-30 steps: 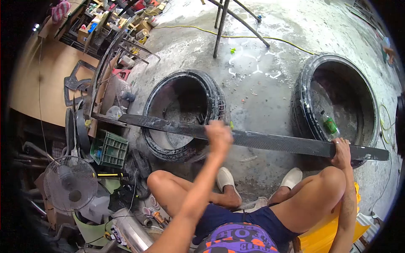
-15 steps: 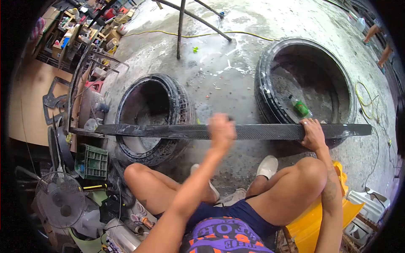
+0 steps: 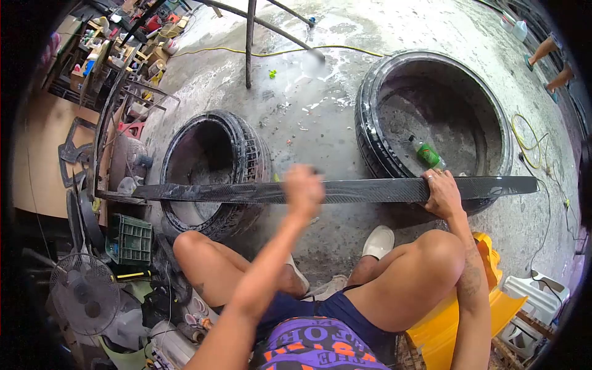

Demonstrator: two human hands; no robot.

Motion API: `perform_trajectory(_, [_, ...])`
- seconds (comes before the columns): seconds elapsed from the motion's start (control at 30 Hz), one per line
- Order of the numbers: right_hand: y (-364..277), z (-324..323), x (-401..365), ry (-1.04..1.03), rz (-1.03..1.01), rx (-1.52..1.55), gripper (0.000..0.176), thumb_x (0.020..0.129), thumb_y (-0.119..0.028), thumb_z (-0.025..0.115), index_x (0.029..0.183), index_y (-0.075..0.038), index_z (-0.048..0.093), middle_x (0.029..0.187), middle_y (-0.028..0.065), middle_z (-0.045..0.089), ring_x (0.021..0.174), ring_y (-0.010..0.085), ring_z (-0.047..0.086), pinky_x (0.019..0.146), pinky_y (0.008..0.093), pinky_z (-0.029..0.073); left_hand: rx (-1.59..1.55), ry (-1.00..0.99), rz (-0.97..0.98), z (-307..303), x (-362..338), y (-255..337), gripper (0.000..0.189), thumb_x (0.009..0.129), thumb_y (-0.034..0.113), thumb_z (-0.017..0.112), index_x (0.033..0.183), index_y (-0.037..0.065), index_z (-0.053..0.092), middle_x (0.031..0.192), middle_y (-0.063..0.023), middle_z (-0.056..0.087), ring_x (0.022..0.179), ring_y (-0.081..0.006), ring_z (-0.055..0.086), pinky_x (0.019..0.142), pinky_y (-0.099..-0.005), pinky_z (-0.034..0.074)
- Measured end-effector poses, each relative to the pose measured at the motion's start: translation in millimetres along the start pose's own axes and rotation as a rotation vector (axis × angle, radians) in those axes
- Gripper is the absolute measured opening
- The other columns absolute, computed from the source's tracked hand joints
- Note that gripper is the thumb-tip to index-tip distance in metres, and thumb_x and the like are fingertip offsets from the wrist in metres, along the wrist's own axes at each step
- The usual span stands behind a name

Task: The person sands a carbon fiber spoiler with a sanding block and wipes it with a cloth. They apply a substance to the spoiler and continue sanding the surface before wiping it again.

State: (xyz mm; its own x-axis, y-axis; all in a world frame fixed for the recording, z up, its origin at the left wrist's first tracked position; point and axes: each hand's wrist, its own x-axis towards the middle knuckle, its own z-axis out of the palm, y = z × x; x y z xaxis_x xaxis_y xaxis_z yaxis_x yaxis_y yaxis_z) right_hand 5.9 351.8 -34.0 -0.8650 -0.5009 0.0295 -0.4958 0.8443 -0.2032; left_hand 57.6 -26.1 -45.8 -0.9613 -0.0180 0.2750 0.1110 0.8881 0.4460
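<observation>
A long black carbon-fibre strip (image 3: 370, 190) lies across two black tyres, a smaller left tyre (image 3: 253, 154) and a larger right tyre (image 3: 370, 123). My left hand (image 3: 303, 190) is closed and pressed on the middle of the strip; whatever is under the fingers is hidden. My right hand (image 3: 441, 194) grips the strip's near edge toward its right end, over the right tyre. I sit on a yellow stool (image 3: 456, 324) with bare knees raised below the strip.
A green bottle (image 3: 428, 155) lies inside the right tyre. A fan (image 3: 85, 295), a green crate (image 3: 131, 239), metal frames and clutter fill the left side. A yellow cord (image 3: 277, 50) and a metal stand's legs (image 3: 249, 43) cross the wet concrete floor behind.
The view has swung, shifting the tyres and strip left. My left hand has slid a little left along the strip. My right hand keeps its grip near the right end.
</observation>
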Motion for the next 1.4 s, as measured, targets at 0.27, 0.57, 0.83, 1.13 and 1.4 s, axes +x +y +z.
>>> perform_trajectory(0.27, [-10, -9, 0, 0.037, -0.033, 0.025, 0.058, 0.060, -0.026, 0.084, 0.109, -0.007, 0.060, 0.104, 0.0109, 0.063, 0.107, 0.0283, 0.058, 0.095, 0.0389, 0.041, -0.102, 0.092, 0.082, 33, 1, 39, 0.024, 0.082, 0.017, 0.066, 0.098, 0.000, 0.058, 0.100, -0.0218, 0.056, 0.097, -0.0384, 0.053, 0.082, -0.0530, 0.040])
perform_trajectory(0.57, [3, -21, 11, -0.141, -0.021, 0.295, 0.081, 0.060, -0.062, 0.083, 0.107, 0.000, 0.060, 0.108, 0.0185, 0.063, 0.105, 0.0347, 0.058, 0.096, 0.0419, 0.040, 0.224, 0.465, -0.523, -127, -73, -200, 0.040, 0.095, 0.030, 0.061, 0.110, -0.007, 0.056, 0.115, -0.0296, 0.054, 0.105, -0.0462, 0.053, 0.094, -0.0501, 0.042])
perform_trajectory(0.83, [-9, -35, 3, -0.110, 0.068, 0.239, 0.085, 0.051, -0.058, 0.088, 0.108, -0.003, 0.059, 0.102, 0.0179, 0.063, 0.099, 0.0388, 0.059, 0.089, 0.0449, 0.046, -1.131, 0.814, -1.060, -135, -86, -193, 0.038, 0.098, 0.038, 0.058, 0.114, 0.003, 0.051, 0.104, -0.0137, 0.059, 0.085, -0.0291, 0.060, 0.069, -0.0493, 0.057])
perform_trajectory(1.13, [10, -27, -5, 0.022, 0.071, 0.145, 0.096, 0.037, -0.056, 0.093, 0.108, -0.005, 0.052, 0.095, 0.0162, 0.063, 0.087, 0.0416, 0.062, 0.076, 0.0491, 0.048, -1.369, 0.740, -0.822, -120, -40, -198, 0.027, 0.100, 0.034, 0.057, 0.104, 0.008, 0.055, 0.092, -0.0091, 0.057, 0.080, -0.0259, 0.060, 0.073, -0.0516, 0.058])
perform_trajectory(1.4, [-3, -23, 3, -0.139, 0.014, 0.005, 0.071, 0.053, -0.052, 0.088, 0.104, -0.008, 0.066, 0.109, 0.0122, 0.061, 0.101, 0.0334, 0.063, 0.084, 0.0436, 0.051, 0.070, 0.654, -0.466, -114, -17, -185, 0.037, 0.098, 0.032, 0.058, 0.109, -0.003, 0.052, 0.106, -0.0208, 0.055, 0.098, -0.0364, 0.057, 0.086, -0.0472, 0.047])
